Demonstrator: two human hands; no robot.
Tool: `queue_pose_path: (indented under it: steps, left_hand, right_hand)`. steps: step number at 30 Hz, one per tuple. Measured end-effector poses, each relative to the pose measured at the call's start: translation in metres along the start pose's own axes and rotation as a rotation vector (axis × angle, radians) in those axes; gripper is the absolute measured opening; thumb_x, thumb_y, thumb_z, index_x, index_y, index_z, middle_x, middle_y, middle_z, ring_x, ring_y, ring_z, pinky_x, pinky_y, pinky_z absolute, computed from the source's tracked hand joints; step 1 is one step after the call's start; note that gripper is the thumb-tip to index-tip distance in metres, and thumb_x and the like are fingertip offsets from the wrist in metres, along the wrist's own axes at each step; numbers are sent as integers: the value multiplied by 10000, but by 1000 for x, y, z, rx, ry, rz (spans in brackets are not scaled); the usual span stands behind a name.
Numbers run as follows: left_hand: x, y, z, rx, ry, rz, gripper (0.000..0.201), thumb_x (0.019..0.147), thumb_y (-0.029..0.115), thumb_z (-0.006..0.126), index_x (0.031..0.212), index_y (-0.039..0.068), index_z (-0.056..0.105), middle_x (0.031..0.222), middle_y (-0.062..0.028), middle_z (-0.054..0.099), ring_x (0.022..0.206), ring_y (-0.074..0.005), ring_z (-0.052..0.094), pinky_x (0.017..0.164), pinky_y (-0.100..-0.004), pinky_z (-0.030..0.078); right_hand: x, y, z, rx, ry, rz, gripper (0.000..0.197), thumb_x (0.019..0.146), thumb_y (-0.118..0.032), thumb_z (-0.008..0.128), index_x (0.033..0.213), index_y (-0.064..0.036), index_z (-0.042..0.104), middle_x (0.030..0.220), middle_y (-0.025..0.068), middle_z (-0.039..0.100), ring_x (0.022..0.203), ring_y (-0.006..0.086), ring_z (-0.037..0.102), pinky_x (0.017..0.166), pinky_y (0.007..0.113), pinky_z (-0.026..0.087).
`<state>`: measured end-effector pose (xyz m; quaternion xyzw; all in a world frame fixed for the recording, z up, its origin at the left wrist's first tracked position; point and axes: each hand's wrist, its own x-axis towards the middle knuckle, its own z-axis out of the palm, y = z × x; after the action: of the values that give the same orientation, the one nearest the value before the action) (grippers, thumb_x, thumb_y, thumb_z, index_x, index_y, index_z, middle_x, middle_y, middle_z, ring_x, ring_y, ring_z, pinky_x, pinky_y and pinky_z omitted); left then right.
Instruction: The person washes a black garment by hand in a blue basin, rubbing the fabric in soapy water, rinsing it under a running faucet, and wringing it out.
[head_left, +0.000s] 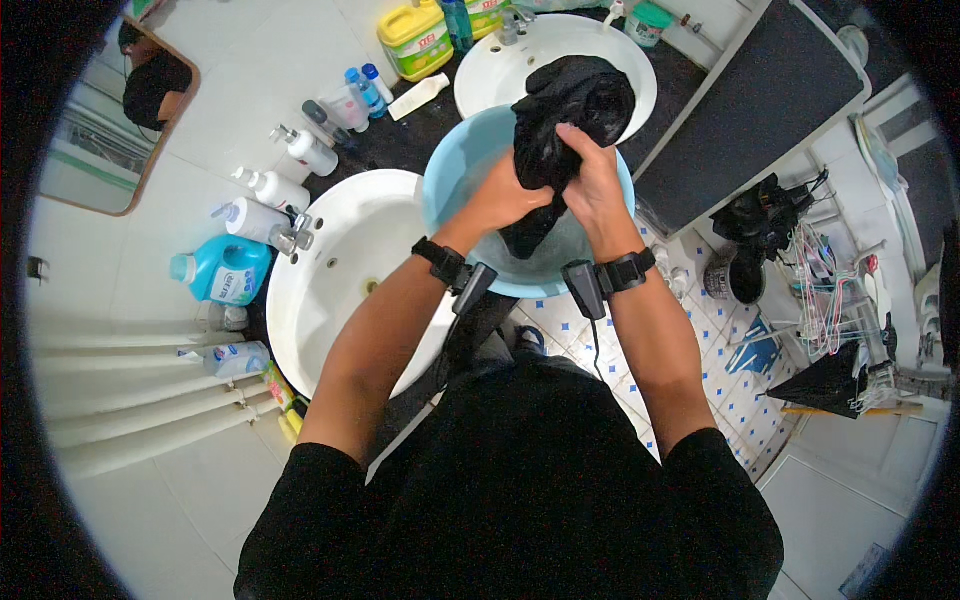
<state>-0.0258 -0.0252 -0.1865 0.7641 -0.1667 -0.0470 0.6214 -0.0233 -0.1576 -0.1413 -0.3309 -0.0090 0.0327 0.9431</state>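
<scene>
In the head view, the black cloth [575, 95] is a soft, wrinkled, wet-looking bundle, rounded at the top and narrowing to a drooping end. It is held over the smooth, round, pale-blue basin [434, 190], which has cloudy water [550, 268] in it; the bundle reaches from the basin's middle toward 1 o'clock.

Seen from the basin, a glossy white oval sink [485, 75] sits at 12 o'clock and a second white sink [300, 310] at 8 o'clock, both set in a dark, shiny counter [400, 150]. A boxy yellow container [415, 42] stands at 11 o'clock; white floor tiles [630, 357] with small blue diamonds show at 5 o'clock.

The left hand [510, 198] is partly closed on the cloth's lower part, thumb across it, other fingertips hidden. The right hand [594, 175] is curled around its 3 o'clock side, thumb pressed on the folds.
</scene>
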Motion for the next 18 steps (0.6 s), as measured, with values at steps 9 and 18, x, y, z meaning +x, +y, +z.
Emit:
queue_pose_path:
  steps: [9,18]
  left_hand:
    - [-5,-13,-6,291,-79,-300,462,664,136,632,1095,1,538,949,-191,624,943,-330,597,848,-375,441]
    - [-9,-45,-50,-510,-58,-863,247,768,109,575,979,-19,585,830,-108,635,723,-207,632,669,-345,533]
  right_hand:
    - [13,-7,-51,-341,81,-49,484,749,-43,693,1175,-29,464,1077,105,580,971,231,573,840,365,477]
    - [5,-7,-89,-960,179,240,611,715,-80,700,1247,50,429,1149,160,557,1035,248,554,919,334,422]
